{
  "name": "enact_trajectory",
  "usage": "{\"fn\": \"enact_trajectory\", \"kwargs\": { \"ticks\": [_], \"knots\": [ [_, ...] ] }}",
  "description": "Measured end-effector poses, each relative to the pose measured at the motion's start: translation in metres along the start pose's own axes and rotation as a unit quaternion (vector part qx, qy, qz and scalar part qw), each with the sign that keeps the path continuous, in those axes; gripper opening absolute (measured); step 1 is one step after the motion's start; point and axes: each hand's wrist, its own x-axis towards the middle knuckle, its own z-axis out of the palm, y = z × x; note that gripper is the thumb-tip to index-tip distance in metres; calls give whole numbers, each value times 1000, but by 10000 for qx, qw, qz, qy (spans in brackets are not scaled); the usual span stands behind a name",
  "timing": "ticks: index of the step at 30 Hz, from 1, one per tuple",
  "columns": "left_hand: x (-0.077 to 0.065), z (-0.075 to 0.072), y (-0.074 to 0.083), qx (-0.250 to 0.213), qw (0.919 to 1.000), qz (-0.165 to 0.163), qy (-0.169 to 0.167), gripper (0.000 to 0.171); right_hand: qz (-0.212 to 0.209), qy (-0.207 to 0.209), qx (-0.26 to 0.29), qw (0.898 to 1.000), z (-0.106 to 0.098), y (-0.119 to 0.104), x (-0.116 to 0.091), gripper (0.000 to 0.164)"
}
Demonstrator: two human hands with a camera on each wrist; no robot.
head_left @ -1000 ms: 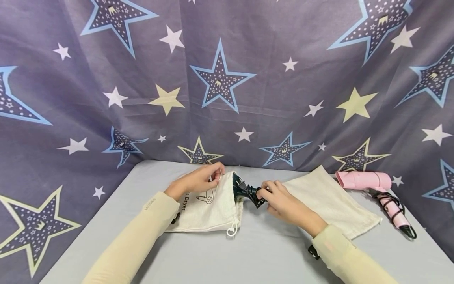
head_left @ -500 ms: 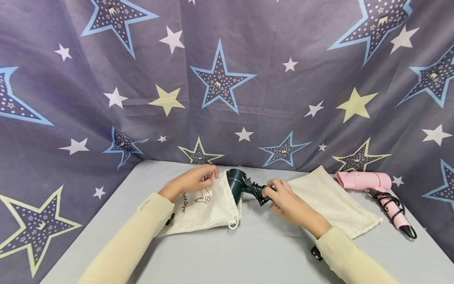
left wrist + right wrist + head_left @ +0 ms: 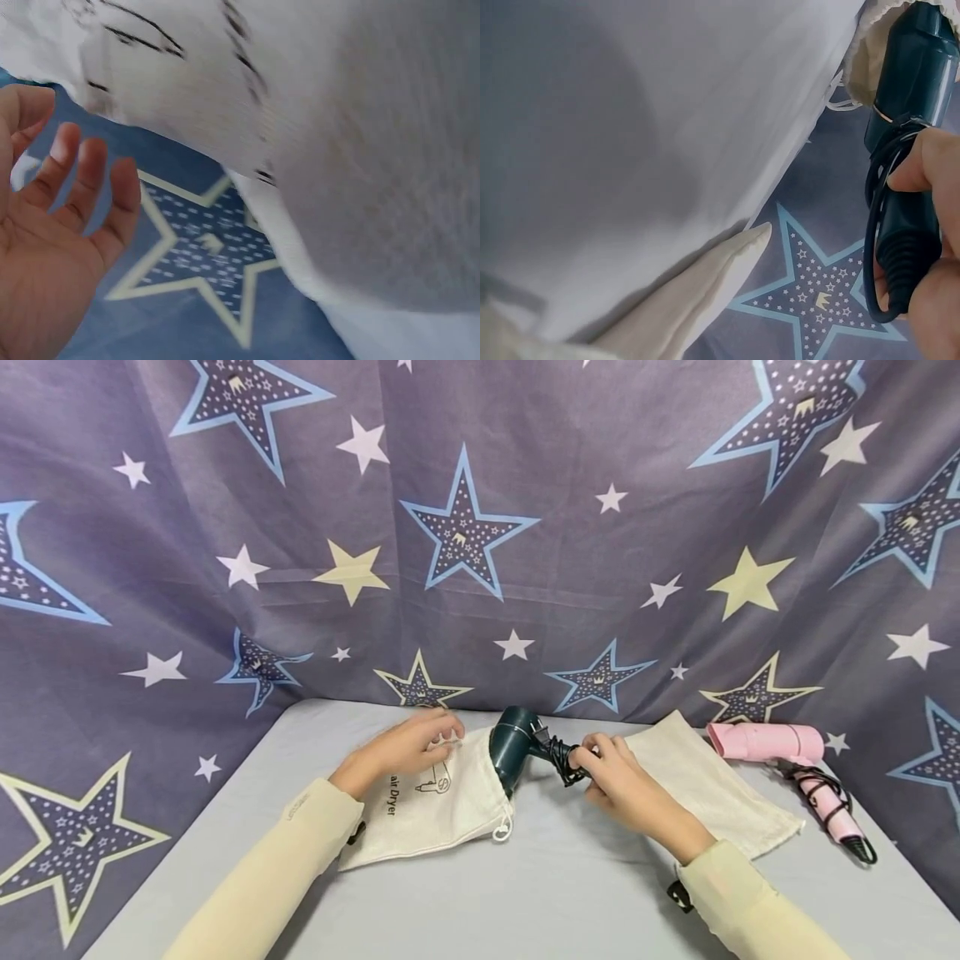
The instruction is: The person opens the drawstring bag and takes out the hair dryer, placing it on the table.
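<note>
Staged recording booth: star-print backdrop cloth (image 3: 525,527) behind grey table (image 3: 525,893).

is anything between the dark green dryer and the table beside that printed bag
Nothing visible. The dark green hair dryer is gripped by the right hand, head partly inside the printed bag; the left hand rests open on the bag.
</note>
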Motion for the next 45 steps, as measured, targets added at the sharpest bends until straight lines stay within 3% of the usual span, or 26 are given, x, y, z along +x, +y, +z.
{"fn": "enact_trajectory", "kwargs": {
  "ticks": [4,10,19,25,31,40,45],
  "knots": [
    [-7,-1,22,188,9996,144,-135,22,125,-26,-25,9999,0,-1,1,47],
    [-15,8,54,60,9978,368,-543,50,427,-102,-113,9990,1,-2,-1,47],
    [-21,31,74,420,9957,248,-787,78,681,-74,-74,9976,3,0,-5,48],
    [-22,37,84,793,9913,458,-941,66,823,-103,-6,9966,2,2,-8,49],
    [-29,33,84,1141,9849,444,-1223,55,962,-114,-10,9953,-1,6,-11,48],
    [-45,18,60,1280,9770,844,-1480,48,1213,-79,1,9926,-6,9,-12,46],
    [-52,16,62,1317,9747,796,-1622,49,1291,14,6,9916,-6,8,-12,46]
  ]
}}
